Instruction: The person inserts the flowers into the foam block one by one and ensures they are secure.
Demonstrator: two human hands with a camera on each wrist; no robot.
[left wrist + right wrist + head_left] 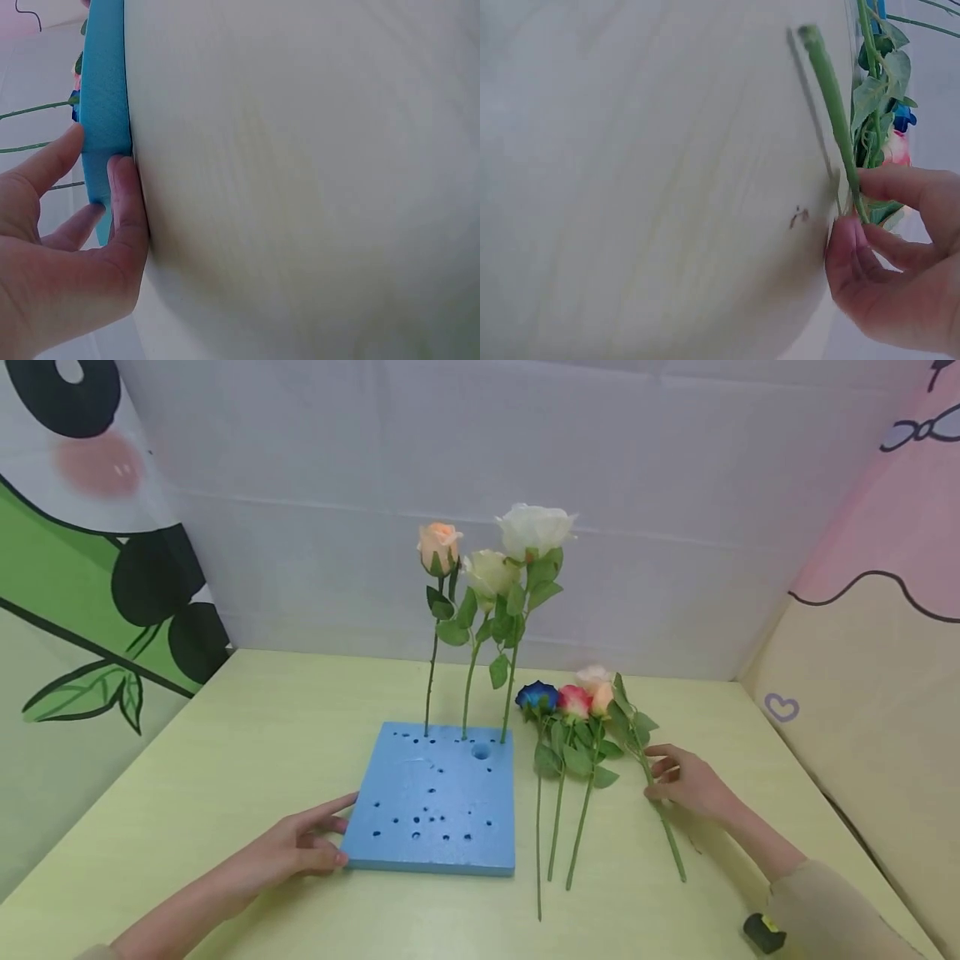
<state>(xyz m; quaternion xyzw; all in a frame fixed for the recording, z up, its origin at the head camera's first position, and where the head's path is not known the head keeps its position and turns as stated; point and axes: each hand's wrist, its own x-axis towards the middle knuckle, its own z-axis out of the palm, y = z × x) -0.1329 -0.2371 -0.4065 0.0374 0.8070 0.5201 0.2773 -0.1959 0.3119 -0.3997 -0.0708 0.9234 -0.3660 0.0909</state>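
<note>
A blue foam board (465, 793) with many holes lies on the table. My left hand (288, 846) holds its near left corner, fingers against the side edge and thumb by the front corner. Along the board's back edge stand a peach rose (438, 545), a cream rose (489, 574) and a taller white rose (534, 529), stems in holes. To the right, my right hand (693, 783) pinches the green stem (829, 90) of a leafy rose between thumb and fingers. A pale rose head (592, 676) shows near that stem's far end, partly behind other flowers.
Between board and right hand lie a blue rose (537, 696), a pink-red rose (575, 702) and another peach rose (602, 699), stems towards me. A small black object (763, 933) is near the right sleeve. White cloth (315, 568) hangs behind the table.
</note>
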